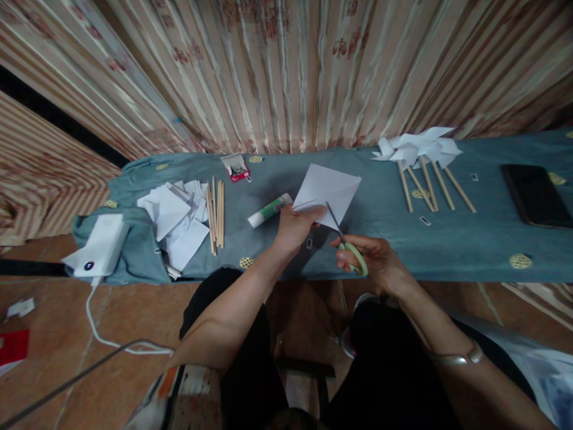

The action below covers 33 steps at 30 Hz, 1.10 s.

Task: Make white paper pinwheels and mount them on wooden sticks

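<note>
Dark trousers [380, 364] are nearest; above a cloth [461, 254], the left hand [296, 226] pinches white paper [330, 186] by its edge, seemingly to steady it. The right hand [375, 255] grips scissors [345, 243] angled onto the paper; pinwheels [409, 149] lie aside, perhaps for elbow room.

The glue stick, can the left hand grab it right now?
Probably yes, but that hand is busy: the left hand would likely have to let go of the white paper. The glue stick lies close by, with nothing on top.

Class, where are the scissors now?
In the head view, the scissors are right of centre, in the right hand, blades at the near corner of the held paper.
</note>
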Each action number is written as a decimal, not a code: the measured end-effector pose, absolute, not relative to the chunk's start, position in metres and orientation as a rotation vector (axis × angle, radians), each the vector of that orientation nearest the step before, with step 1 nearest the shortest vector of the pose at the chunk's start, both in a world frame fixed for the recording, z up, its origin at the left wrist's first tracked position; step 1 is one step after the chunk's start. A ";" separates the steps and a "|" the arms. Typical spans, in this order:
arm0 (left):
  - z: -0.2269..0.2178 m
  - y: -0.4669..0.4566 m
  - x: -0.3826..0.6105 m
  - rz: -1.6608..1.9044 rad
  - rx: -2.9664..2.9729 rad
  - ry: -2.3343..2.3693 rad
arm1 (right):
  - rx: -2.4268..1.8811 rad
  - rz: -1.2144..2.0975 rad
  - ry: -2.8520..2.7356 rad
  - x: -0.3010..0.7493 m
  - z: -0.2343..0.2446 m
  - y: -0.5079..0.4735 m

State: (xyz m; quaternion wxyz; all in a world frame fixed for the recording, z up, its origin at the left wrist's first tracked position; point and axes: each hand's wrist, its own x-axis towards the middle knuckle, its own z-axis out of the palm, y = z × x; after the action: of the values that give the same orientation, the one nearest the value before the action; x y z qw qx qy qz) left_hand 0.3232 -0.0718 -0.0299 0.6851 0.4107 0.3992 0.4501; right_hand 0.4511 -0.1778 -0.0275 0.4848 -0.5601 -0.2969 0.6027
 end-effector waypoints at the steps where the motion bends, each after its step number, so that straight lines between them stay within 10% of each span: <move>1: -0.030 -0.072 0.323 1.003 0.918 0.897 | -1.365 1.464 -0.720 0.451 -0.028 -0.178; 33: -0.030 -0.071 0.323 1.002 0.924 0.898 | -1.403 1.418 -0.760 0.451 -0.027 -0.177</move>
State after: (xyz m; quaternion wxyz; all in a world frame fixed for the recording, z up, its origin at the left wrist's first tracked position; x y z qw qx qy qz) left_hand 0.3227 -0.0714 -0.0296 0.6850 0.4125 0.4009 0.4472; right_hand 0.4513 -0.1773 -0.0274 0.4825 -0.5758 -0.3119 0.5817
